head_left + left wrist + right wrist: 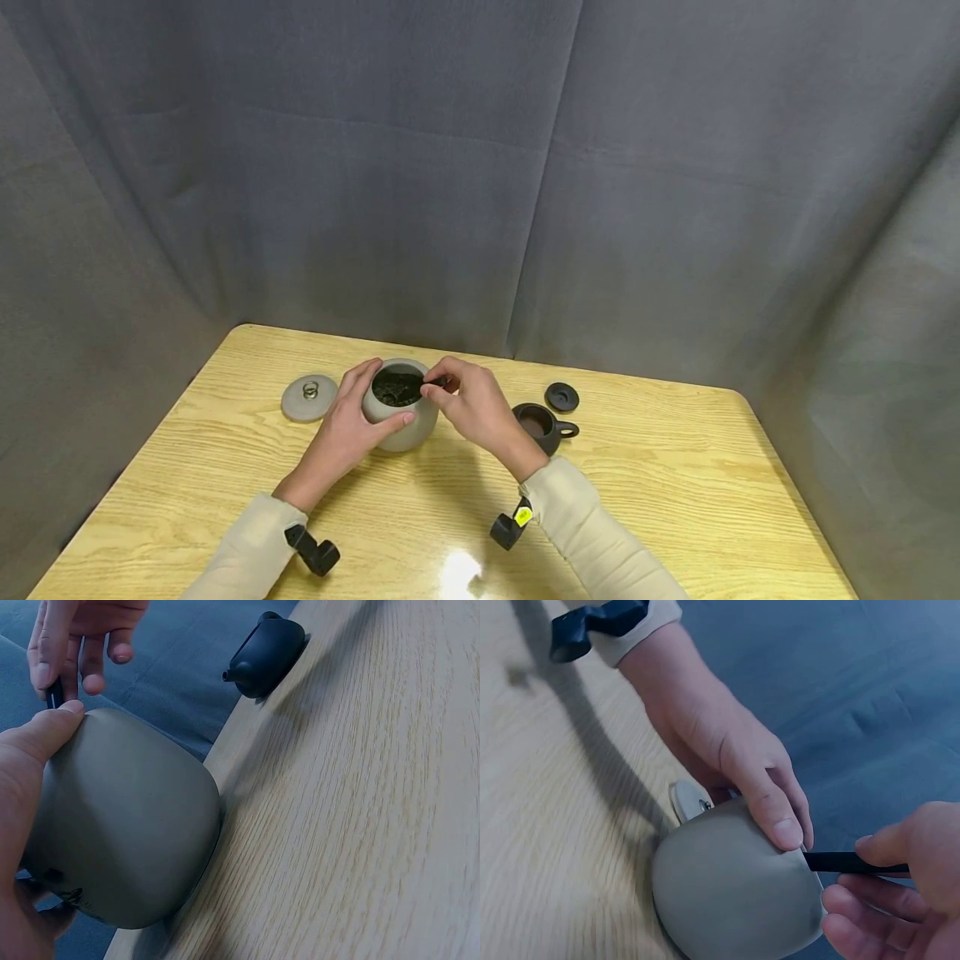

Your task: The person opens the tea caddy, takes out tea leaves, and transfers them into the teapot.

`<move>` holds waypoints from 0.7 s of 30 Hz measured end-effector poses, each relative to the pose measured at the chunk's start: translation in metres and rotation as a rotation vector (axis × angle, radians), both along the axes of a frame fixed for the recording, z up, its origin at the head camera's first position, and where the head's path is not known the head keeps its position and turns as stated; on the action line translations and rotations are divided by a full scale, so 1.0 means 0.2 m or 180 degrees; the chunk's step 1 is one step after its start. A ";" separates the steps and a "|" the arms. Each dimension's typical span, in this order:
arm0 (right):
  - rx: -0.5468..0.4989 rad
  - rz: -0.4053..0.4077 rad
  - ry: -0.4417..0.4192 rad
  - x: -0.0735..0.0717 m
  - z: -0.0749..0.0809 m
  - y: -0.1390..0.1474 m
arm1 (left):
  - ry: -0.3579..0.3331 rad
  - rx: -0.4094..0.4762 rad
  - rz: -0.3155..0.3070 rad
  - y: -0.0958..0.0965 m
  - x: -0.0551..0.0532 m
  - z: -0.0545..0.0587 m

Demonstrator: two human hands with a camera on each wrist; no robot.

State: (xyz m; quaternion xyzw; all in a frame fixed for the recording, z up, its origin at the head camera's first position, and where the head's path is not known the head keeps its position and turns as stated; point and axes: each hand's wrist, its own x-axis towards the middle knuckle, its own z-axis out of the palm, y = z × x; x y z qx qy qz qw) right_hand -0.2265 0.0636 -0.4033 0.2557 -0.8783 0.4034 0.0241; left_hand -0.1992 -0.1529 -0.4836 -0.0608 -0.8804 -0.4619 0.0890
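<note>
A round grey jar (pixel 401 427) holds dark, leafy contents (pixel 397 388). My left hand (pixel 352 425) grips its left side, thumb across the front and fingers round the back. With thumb and fingers, my right hand (pixel 472 404) pinches the black handle of a slim scoop (pixel 847 862) at the mouth of the jar. Its far end goes in past the rim and is mostly hidden. In the left wrist view, the grey jar (pixel 135 817) sits low over the wood, with my left thumb at its rim.
Left of the jar lies its grey lid (pixel 309 398) with a ring knob. An uncovered dark teapot (pixel 547 425) stands right of it, partly behind my right wrist. The small black lid (pixel 562 397) lies behind the teapot. Grey curtains (pixel 375 208) surround the wooden table (pixel 675 483).
</note>
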 end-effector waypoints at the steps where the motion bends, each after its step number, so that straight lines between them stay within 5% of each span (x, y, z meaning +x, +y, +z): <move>1: -0.0052 0.0002 -0.0041 0.00 0.00 0.00 | -0.0006 -0.0002 0.0000 0.00 0.00 0.00; 13: -0.0952 0.0033 -0.0965 -0.04 -0.05 0.03 | -0.0051 0.0017 -0.0004 0.00 -0.01 0.00; 21: -0.1321 -0.0043 -0.1344 -0.05 -0.04 0.03 | -0.0079 0.0018 -0.0003 0.00 0.00 0.01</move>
